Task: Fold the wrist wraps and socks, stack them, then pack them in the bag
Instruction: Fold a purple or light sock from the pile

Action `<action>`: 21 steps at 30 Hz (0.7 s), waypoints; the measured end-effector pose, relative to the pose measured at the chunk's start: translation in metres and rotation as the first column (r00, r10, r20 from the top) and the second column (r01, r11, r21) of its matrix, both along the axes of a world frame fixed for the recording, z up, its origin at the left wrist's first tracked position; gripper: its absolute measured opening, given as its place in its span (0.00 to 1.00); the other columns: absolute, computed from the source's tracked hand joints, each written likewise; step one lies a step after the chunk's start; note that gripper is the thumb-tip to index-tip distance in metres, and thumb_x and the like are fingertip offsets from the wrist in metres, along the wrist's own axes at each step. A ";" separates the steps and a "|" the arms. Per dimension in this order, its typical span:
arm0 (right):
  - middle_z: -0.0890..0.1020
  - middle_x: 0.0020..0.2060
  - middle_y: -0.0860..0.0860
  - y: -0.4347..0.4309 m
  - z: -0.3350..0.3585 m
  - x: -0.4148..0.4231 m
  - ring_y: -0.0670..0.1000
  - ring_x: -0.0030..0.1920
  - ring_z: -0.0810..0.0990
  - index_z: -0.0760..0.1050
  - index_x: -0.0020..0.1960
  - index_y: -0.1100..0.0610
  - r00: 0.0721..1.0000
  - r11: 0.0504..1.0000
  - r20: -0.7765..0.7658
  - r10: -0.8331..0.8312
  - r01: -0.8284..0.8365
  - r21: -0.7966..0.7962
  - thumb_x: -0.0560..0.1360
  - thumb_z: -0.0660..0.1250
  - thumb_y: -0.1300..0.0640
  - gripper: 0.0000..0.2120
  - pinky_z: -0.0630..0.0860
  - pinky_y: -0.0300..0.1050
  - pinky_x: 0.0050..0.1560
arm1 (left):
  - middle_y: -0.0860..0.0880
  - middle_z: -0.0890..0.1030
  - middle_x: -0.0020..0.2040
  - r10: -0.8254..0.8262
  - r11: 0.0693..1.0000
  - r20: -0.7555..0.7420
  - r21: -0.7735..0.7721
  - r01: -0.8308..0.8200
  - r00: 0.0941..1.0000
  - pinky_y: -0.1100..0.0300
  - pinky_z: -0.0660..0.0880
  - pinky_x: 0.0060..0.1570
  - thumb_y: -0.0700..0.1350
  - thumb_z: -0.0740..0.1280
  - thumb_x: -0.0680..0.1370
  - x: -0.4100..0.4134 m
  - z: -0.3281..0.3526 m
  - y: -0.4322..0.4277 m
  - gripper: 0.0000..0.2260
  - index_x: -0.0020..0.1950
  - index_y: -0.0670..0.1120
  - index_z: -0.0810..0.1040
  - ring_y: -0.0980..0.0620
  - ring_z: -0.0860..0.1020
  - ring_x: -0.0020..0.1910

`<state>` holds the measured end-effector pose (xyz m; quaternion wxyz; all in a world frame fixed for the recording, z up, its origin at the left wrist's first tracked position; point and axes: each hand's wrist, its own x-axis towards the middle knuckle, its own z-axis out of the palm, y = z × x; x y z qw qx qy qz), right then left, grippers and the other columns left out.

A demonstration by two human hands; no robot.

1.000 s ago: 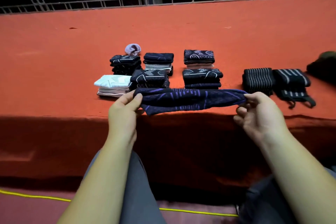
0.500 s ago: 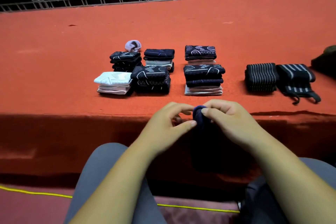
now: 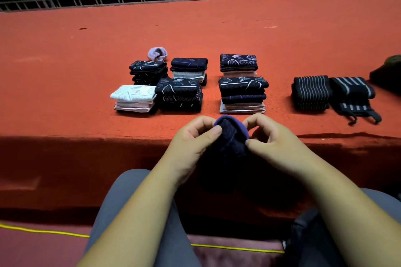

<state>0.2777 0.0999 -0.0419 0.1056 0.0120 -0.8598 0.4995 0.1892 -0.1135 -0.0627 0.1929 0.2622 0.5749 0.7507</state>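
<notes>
Right now, reading from the left, folded sock stacks (image 3: pixel 180 95) sit on the desk (image 3: pixel 65 71), set back from its near edge, with a white-topped stack (image 3: pixel 134 97) leftmost. My left grip (image 3: pixel 195 138) hovers at that near edge, thumb and curled fingers pinching the left side of a dark sock with a purple cuff (image 3: pixel 231 136). The sock hangs between the two grips, rounded top up, its long axis running down toward my lap, where the lower part is lost in shadow. My right grip (image 3: pixel 275 143) pinches the right side, thumb tip on the dark fabric and forefinger arched over the purple band. Both grips are clenched on the sock.

The tall mixed stack (image 3: pixel 242 93) lies straight ahead, just past the sock, about equally near to either grip. I judge the next move to be a short forward carry with the fold kept pinched.

Farther right, two striped wrist wraps (image 3: pixel 311 92) lie side by side. A dark shape (image 3: pixel 388 71) at the far right edge may be the bag; I cannot tell.
</notes>
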 end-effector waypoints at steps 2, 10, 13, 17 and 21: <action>0.80 0.45 0.42 0.001 -0.001 -0.001 0.50 0.40 0.77 0.79 0.52 0.49 0.998 0.994 -0.068 0.008 -0.001 0.113 0.76 0.75 0.64 0.12 0.74 0.43 0.45 | 0.45 0.83 0.47 -0.013 0.999 0.057 0.044 0.011 0.998 0.61 0.79 0.48 0.43 0.72 0.79 0.000 0.001 -0.003 0.01 0.50 0.46 0.82 0.51 0.80 0.44; 0.82 0.47 0.43 -0.012 -0.002 -0.008 0.47 0.44 0.81 0.83 0.47 0.48 0.965 0.947 -0.245 -0.090 0.159 0.280 0.72 0.71 0.66 0.13 0.75 0.38 0.49 | 0.53 0.78 0.35 -0.012 0.996 0.063 0.087 0.006 0.998 0.68 0.75 0.39 0.40 0.63 0.84 0.004 0.012 -0.012 0.07 0.46 0.43 0.73 0.60 0.76 0.35; 0.83 0.44 0.43 -0.010 0.000 -0.010 0.44 0.46 0.81 0.82 0.46 0.48 0.956 0.918 -0.268 -0.118 0.208 0.338 0.71 0.70 0.67 0.14 0.74 0.39 0.48 | 0.54 0.80 0.32 -0.006 0.997 0.077 0.078 0.000 0.997 0.72 0.73 0.32 0.38 0.58 0.86 0.008 0.019 -0.013 0.11 0.45 0.41 0.75 0.63 0.77 0.30; 0.84 0.39 0.44 -0.016 0.011 -0.002 0.43 0.40 0.79 0.83 0.44 0.56 0.994 0.986 -0.098 -0.038 0.021 -0.166 0.75 0.69 0.71 0.11 0.73 0.36 0.45 | 0.50 0.84 0.40 0.059 0.997 -0.074 -0.039 -0.062 0.995 0.64 0.74 0.42 0.45 0.61 0.87 0.002 0.015 -0.019 0.18 0.42 0.47 0.85 0.55 0.78 0.40; 0.82 0.38 0.54 -0.013 0.017 0.008 0.49 0.40 0.78 0.82 0.42 0.59 0.963 0.859 0.065 0.263 -0.203 -0.469 0.71 0.66 0.70 0.10 0.75 0.40 0.43 | 0.55 0.76 0.36 0.117 0.971 -0.246 -0.174 -0.162 0.962 0.63 0.68 0.37 0.49 0.62 0.86 -0.006 0.010 -0.023 0.16 0.41 0.46 0.80 0.59 0.70 0.35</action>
